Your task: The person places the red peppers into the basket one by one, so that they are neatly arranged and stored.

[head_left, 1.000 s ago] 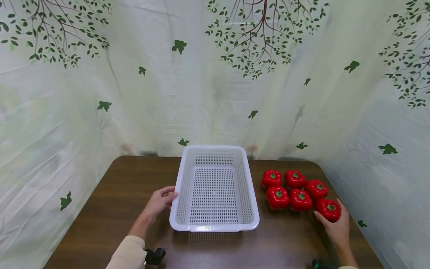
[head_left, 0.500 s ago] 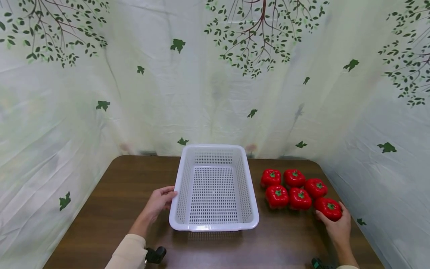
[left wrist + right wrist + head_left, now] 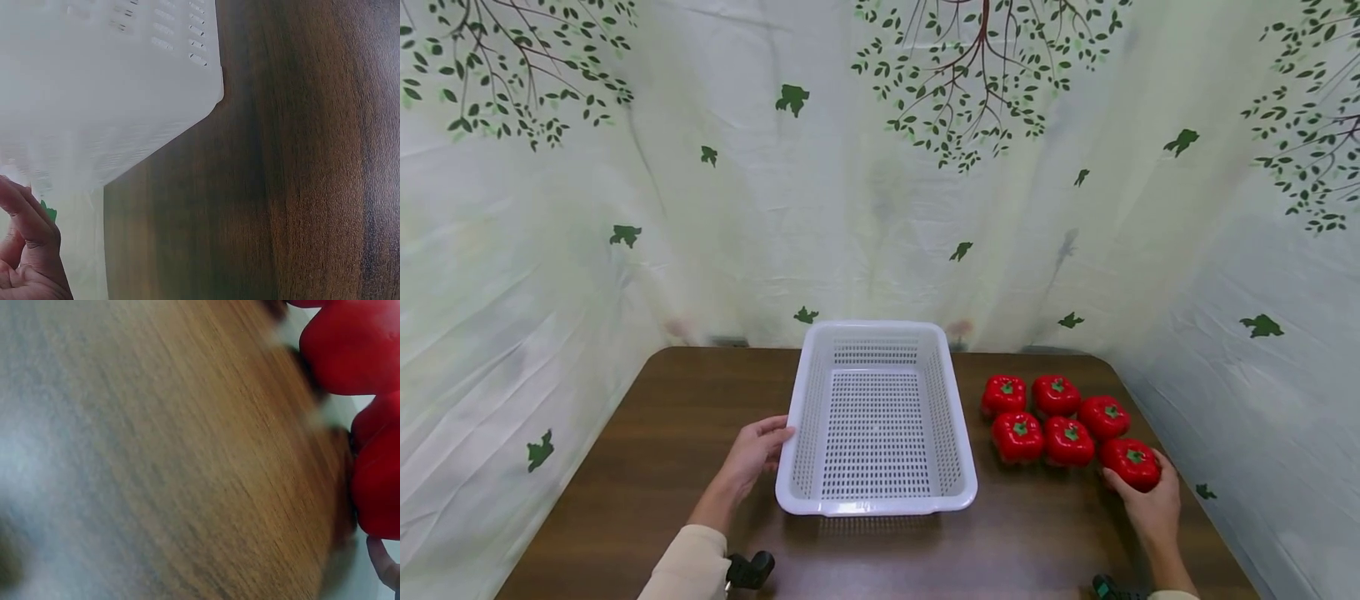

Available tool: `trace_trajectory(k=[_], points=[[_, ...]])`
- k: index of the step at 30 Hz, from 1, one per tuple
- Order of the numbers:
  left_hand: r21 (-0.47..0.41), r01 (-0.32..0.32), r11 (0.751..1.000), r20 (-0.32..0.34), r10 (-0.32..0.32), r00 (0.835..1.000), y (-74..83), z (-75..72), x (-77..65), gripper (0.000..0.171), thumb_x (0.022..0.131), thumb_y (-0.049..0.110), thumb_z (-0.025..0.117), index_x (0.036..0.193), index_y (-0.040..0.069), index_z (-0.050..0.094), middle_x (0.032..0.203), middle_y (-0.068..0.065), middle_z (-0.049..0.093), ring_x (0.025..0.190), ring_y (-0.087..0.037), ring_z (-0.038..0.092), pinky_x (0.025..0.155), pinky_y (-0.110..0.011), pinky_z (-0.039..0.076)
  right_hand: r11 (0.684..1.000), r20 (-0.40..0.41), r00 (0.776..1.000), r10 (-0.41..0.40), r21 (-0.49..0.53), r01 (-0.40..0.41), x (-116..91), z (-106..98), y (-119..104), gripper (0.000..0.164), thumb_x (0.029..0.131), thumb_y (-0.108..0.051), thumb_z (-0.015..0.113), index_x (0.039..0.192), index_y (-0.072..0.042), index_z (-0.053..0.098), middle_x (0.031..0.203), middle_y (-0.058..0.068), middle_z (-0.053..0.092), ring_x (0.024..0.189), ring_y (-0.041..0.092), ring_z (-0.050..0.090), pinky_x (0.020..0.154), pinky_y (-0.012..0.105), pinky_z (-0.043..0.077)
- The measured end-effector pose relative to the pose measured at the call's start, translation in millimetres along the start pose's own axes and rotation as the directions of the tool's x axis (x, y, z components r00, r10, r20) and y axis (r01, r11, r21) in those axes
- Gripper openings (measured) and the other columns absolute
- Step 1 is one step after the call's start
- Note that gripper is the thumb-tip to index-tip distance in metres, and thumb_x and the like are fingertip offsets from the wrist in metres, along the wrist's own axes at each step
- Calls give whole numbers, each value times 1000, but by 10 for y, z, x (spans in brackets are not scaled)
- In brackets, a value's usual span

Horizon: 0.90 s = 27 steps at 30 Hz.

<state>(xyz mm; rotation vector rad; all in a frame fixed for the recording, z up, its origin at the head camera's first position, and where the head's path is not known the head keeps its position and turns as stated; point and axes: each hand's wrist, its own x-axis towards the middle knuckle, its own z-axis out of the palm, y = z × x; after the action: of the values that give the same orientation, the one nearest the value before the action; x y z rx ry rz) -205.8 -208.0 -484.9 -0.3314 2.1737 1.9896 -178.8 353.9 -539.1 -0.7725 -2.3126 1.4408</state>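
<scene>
A white perforated plastic basket stands at the middle of the table with nothing inside it. At its left side my left hand holds the rim, thumb near the top edge. The left wrist view shows the basket's outer wall, with part of the left hand at the lower left. My right hand grips a red bell pepper with a green stem, nearest of its group, thumb on the left and fingers around the right. In the right wrist view a fingertip touches the red pepper.
Several more red bell peppers sit close together in two rows right of the basket, beside the gripped one. The brown wooden table ends at a pale curtain printed with leaves and branches, which surrounds its back and sides.
My right hand and its pepper shift slightly right, then back left against the neighbouring pepper. The left hand and basket stay in place; the head view drifts a little.
</scene>
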Motion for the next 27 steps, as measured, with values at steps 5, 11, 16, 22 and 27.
trace_trajectory(k=[5,11,16,22,27], points=[[-26,12,1000,-4,-13,1000,-10,5,0,46,96,24,59,133,-2,51,117,-19,65,94,-25,67,74,-34,52,1000,-7,1000,-9,-2,9,-11,-7,-2,90,86,-17,70,153,-4,11,154,27,17,140,47,17,107,66,23],[-44,7,999,3,-7,1000,0,16,-27,46,97,21,58,133,-5,49,114,-18,66,91,-24,68,71,-33,52,1000,-5,1000,-10,27,10,-43,-57,-19,93,86,-20,72,153,-6,11,155,26,17,140,46,18,107,65,24],[-59,14,998,7,-14,1000,-16,13,-30,45,97,21,58,134,-4,48,109,-12,67,88,-23,68,71,-33,53,999,-10,1000,-2,50,3,-73,-113,-53,90,87,-21,71,151,-3,12,152,27,21,137,46,23,105,63,29],[-96,32,995,36,-29,999,-25,1,-8,45,98,19,55,136,-3,46,106,-8,68,87,-21,67,71,-33,53,999,-10,1000,-13,51,14,-96,-175,-152,86,88,-20,70,150,-2,13,151,25,23,135,43,25,103,62,34],[-134,41,990,76,-31,997,5,-11,11,45,98,17,53,137,-3,43,107,-7,68,91,-22,68,73,-34,54,999,-22,999,-44,31,44,12,-192,-94,87,87,-26,72,151,-8,17,151,21,26,133,40,29,102,52,40]])
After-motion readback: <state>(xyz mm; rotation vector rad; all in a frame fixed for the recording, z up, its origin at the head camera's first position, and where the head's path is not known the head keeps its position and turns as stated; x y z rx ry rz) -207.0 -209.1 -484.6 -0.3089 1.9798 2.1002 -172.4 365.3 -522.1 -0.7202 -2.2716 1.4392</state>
